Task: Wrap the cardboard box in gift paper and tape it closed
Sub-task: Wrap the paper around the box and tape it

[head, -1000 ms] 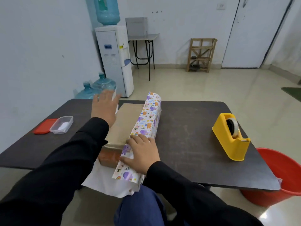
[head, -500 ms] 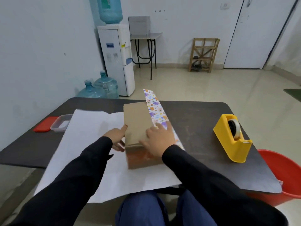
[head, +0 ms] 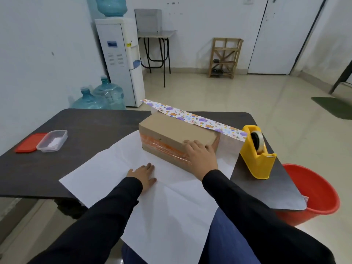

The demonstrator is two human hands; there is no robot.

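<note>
Bright, even indoor light. Soft shadow beneath the right hand (head: 200,157). Mild glare on the floor (head: 247,96) beyond it. Wide-angle bending at the edges.

Left hand (head: 143,173) is flat, palm down, fingers straight and close together. Right hand (head: 200,156) sits further forward and higher, palm down too, fingers relaxed.

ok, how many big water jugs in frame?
3. The top jug sits on the water dispenser, partly cut off by the frame. Two stand on the floor left of it: the left jug and the right jug. The table may hide others.
</note>
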